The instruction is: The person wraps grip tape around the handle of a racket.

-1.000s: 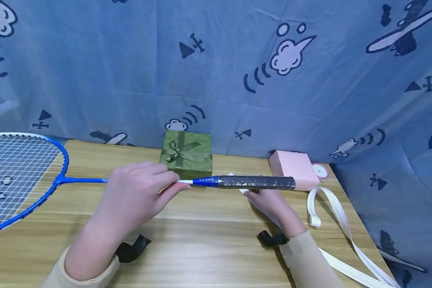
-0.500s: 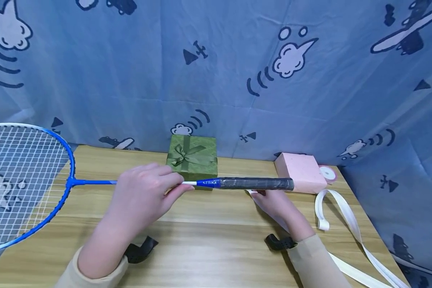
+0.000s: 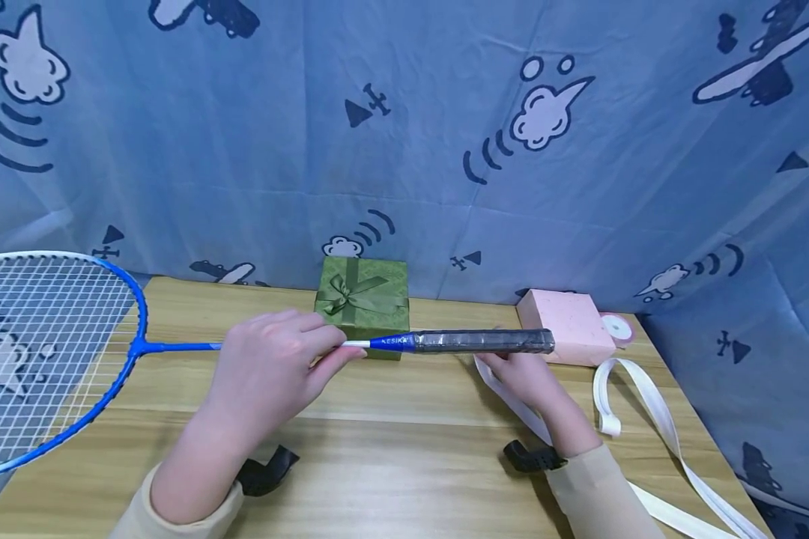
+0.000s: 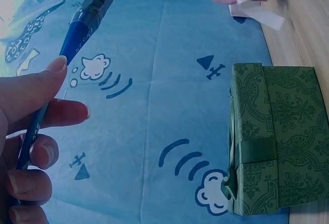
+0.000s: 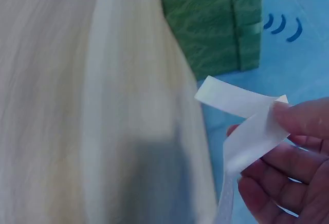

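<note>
Little has been altered over the last second: the badminton racket is held level by the left hand, its thin shaft gripped between thumb and fingers, just as it was held in the earlier head pictures. The strung head is carried out to the left of that hand, and the black handle is extended towards the right hand. By the right hand a white strip is pinched between thumb and fingers near one end; in the head view, the tip that was seen past the handle a second ago is now hidden. In the left wrist view, the strip and handle are seen apart, so the work is judged to be no further than both being held ready, with nothing yet joined. More white strip is looped on the table to the right of the right hand; whether it is one piece with the held end cannot be told. Beyond the hands, a green box is placed between them, and a pink box is set just past the right hand.
</note>
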`<state>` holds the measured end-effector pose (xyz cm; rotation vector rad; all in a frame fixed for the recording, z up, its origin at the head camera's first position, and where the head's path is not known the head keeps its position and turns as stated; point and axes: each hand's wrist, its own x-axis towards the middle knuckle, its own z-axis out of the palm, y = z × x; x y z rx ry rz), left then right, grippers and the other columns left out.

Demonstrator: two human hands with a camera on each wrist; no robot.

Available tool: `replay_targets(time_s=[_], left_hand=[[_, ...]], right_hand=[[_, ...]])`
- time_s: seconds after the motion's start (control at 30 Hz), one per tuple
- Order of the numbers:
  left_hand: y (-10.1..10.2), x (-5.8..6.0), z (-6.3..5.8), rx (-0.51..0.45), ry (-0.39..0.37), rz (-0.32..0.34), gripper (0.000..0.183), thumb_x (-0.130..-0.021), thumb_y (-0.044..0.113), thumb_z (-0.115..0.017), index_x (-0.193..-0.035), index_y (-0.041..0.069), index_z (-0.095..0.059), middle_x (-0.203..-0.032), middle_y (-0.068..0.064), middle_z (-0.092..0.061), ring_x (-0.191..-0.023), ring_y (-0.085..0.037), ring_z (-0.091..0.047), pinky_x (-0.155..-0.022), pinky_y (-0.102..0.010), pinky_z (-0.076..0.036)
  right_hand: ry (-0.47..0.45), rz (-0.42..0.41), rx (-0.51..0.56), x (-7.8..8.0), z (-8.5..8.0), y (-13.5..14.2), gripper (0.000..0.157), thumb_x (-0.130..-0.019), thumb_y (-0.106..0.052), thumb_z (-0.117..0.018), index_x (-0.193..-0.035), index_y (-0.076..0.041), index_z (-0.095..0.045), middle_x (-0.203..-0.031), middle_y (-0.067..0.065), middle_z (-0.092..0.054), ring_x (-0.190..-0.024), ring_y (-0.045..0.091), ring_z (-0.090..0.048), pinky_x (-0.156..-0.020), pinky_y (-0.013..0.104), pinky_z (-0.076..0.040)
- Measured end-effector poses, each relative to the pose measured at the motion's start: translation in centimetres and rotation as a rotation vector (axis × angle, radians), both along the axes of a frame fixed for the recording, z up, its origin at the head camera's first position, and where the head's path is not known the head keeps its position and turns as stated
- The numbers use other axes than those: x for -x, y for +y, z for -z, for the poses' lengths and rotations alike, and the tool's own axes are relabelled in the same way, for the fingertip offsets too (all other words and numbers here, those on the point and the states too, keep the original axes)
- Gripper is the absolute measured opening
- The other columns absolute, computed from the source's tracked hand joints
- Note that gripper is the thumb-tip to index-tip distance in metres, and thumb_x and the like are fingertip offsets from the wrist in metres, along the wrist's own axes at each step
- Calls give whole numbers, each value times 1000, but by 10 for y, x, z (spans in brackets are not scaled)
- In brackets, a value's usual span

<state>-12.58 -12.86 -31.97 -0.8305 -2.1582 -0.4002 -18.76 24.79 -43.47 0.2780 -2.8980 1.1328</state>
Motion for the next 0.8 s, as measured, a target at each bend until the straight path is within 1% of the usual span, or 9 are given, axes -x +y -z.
replay_targets(time_s=[0.1, 0.17, 0.27, 0.33, 0.43, 0.53, 0.67, 0.73, 0.8], left_hand=[[0, 0, 0, 5, -4, -4, 26, -90, 41, -77, -71, 25, -70, -61, 14, -54, -50, -8, -45, -44, -23, -30], [0, -1, 0, 7, -8, -6, 26, -91, 42, -76, -71, 25, -70, -62, 14, -55, -50, -8, -46, -44, -23, -31], [0, -1, 0, 7, -12, -4, 27, -91, 42, -76, -70, 25, -69, -62, 14, -54, -50, -8, -46, -44, -23, -30], [0, -1, 0, 6, -13, 0, 28, -91, 42, -76, -70, 25, -69, -61, 14, -53, -50, -7, -45, -44, -22, -29], [0, 0, -1, 9, -16, 5, 28, -91, 41, -76, -69, 25, -68, -60, 14, -50, -49, -7, -42, -43, -22, -28], [-1, 0, 0, 13, -20, 7, 27, -90, 41, -77, -70, 24, -69, -60, 13, -51, -49, -7, -42, -43, -22, -29], [-1, 1, -1, 16, -27, 5, 25, -90, 41, -77, -73, 24, -72, -61, 13, -54, -50, -7, -45, -43, -23, -32], [-1, 1, 0, 17, -28, 2, 25, -90, 41, -77, -73, 24, -72, -62, 13, -54, -50, -7, -46, -43, -23, -31], [0, 2, 0, 18, -28, 1, 25, -90, 42, -77, -74, 24, -72, -61, 13, -53, -50, -7, -45, -43, -23, -30]], right_hand=[[68, 4, 13, -1, -8, -3, 7, -99, -10, -69, -98, -6, -64, -78, 5, -57, -63, 15, -49, -56, 27, -42], [115, 36, 29, -3, -15, -5, 5, -98, -4, -68, -99, -4, -64, -82, 6, -60, -67, 15, -51, -59, 25, -44], [186, 110, 52, -8, -24, -7, 9, -94, 3, -67, -100, -2, -63, -86, 10, -65, -73, 15, -55, -64, 22, -46], [234, 156, 70, -11, -29, -8, 13, -93, 4, -68, -102, -3, -63, -87, 11, -66, -75, 13, -57, -67, 19, -46], [280, 177, 122, -15, -37, -10, 14, -94, -1, -71, -106, -3, -63, -87, 11, -65, -74, 9, -58, -66, 17, -46], [324, 168, 213, -19, -43, -11, 16, -97, -4, -69, -111, -2, -62, -81, 9, -63, -65, 6, -59, -60, 18, -50], [390, 177, 361, -25, -52, -10, 18, -98, 5, -62, -115, -1, -61, -70, 0, -59, -52, 9, -57, -52, 20, -49], [409, 216, 445, -28, -57, -9, 21, -96, 10, -59, -115, 2, -62, -74, -3, -61, -51, 9, -55, -49, 19, -47], [414, 248, 526, -31, -64, -9, 25, -95, 14, -53, -117, 4, -63, -81, 0, -64, -50, 8, -56, -45, 19, -46]])
